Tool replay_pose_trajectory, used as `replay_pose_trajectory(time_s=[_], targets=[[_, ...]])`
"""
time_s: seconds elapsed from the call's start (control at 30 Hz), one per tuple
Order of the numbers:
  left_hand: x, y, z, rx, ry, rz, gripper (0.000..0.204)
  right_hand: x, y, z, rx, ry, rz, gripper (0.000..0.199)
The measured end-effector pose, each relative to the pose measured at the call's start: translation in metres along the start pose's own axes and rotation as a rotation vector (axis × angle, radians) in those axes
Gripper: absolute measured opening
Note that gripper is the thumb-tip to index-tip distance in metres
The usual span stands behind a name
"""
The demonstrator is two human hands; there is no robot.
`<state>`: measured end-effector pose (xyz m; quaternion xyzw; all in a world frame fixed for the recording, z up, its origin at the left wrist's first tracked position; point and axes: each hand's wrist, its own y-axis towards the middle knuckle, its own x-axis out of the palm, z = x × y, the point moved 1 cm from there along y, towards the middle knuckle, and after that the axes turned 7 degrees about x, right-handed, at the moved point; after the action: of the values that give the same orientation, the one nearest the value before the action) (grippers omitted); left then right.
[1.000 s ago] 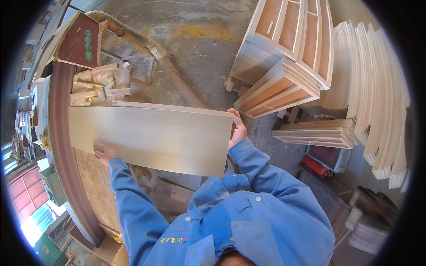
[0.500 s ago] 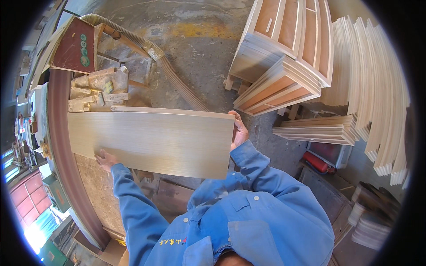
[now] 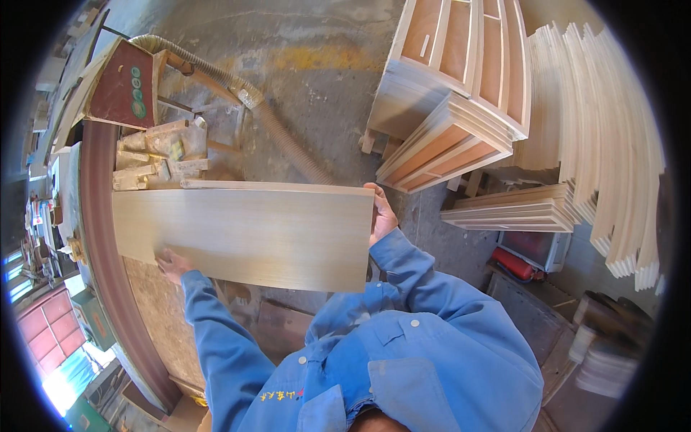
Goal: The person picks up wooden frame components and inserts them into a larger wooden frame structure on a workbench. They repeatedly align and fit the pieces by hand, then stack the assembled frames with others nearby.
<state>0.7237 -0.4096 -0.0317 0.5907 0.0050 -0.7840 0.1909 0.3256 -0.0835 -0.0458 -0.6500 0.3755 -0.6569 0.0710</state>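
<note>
A long pale wooden board [image 3: 252, 234] lies crosswise in front of me, its left end over the workbench. A narrow wood strip [image 3: 273, 186] runs along its far edge. My left hand [image 3: 173, 266] is at the near edge toward the left end, thumb and fingers against the board; it is slightly blurred. My right hand [image 3: 384, 214] grips the far right corner, its fingertips around the end and part of the fingers hidden behind the board.
Wood offcuts [image 3: 162, 155] lie beyond the board, near a ribbed hose [image 3: 281, 137]. Framed panels [image 3: 450, 140] and stacked slats [image 3: 568, 129] stand at the right, with a red cylinder [image 3: 512, 263] below. A maroon rail [image 3: 101, 187] edges the bench at left.
The whole view has shifted slightly. The board's right end and my right hand sit a little further left; both hands keep their places on the board.
</note>
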Motion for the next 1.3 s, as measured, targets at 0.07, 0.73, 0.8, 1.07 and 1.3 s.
replay_pose_trajectory(time_s=[0.07, 0.73, 0.8, 1.07, 1.3], targets=[[0.003, 0.002, -0.002, -0.005, -0.014, -0.005, 0.068, 0.001, 0.001, 0.0, 0.001, 0.002, -0.008, 0.015], [-0.01, -0.013, 0.018, -0.054, -0.066, -0.014, 0.062, -0.057, 0.008, 0.028, 0.134, -0.762, 0.019, 0.051], [-0.014, -0.029, 0.016, -0.043, -0.175, 0.034, 0.059, -0.074, 0.006, 0.031, 0.135, -0.967, -0.112, 0.05], [-0.043, -0.102, 0.003, -0.159, -0.882, 0.021, 0.045, -0.039, -0.081, 0.013, 0.268, -1.036, -0.426, 0.033], [-0.115, -0.146, 0.075, -0.113, -1.313, 0.044, 0.056, 0.013, -0.141, -0.064, 0.209, -1.077, -0.465, 0.034]])
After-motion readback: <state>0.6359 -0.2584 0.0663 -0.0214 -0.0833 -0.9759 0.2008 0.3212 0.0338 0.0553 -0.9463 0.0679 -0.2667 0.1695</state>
